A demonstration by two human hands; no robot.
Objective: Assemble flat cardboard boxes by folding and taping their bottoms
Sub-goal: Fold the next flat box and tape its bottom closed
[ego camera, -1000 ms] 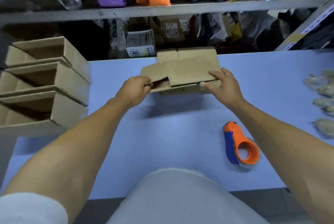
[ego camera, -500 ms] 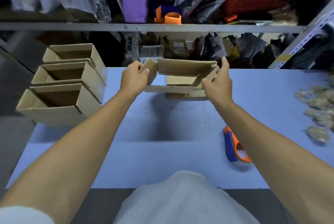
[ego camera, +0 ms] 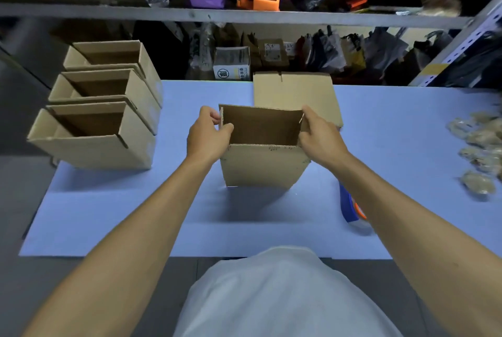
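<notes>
Blue table spreads under my arms, a metal shelf of bagged goods across the far side. Centre frame, I hold the opened cardboard box upright w/ its open end facing up, its lower end at the table surface; can't tell if it rests there. My left hand grips the box's left wall, thumb hooked over the top edge, fingers curled round the outside. My right hand clamps the right wall the same way, thumb inside, fingers outside. Both hands are closed on cardboard.

Just beyond my grip, touching distance behind the box, lies a stack of flat boxes. Well left of my left hand, three assembled boxes sit in a row, open sides up, each nested against the next. Near my right forearm, partly hidden by it, a blue-and-orange tape dispenser rests on the table. Far right of my right hand, approx. at table's edge, a cluster of small clear-wrapped items, blurred.
</notes>
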